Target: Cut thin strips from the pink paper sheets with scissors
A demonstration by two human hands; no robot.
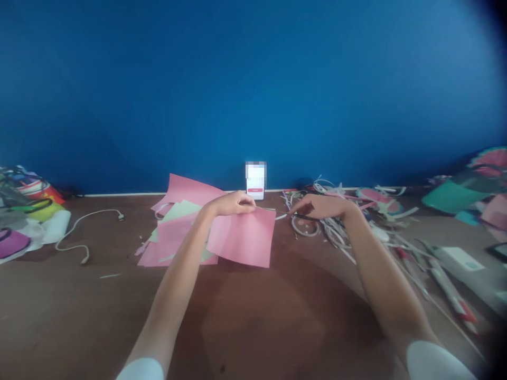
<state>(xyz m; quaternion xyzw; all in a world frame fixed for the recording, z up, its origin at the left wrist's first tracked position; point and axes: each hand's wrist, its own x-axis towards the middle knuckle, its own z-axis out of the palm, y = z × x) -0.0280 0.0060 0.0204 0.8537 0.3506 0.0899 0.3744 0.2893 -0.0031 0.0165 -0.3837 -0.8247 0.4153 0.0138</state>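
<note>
My left hand (234, 203) is closed on the top edge of a pink sheet of paper (245, 240), which hangs tilted above the table. My right hand (322, 206) is level with it on the right, its fingers wrapped around dark-handled scissors (303, 217). The blades point left, toward the paper's upper right corner; blur hides whether they touch it. Behind and left of the held sheet lies a loose pile of pink paper (178, 232) with pale green pieces (180, 211) among it.
A lit phone (255, 182) leans on the blue wall (253, 84). White paper strips and cords (336, 232) lie at right, near a white box (461, 258) and green paper (453, 195). At left are a white cable (87, 216), a white roll (57, 227) and a purple item (13, 243).
</note>
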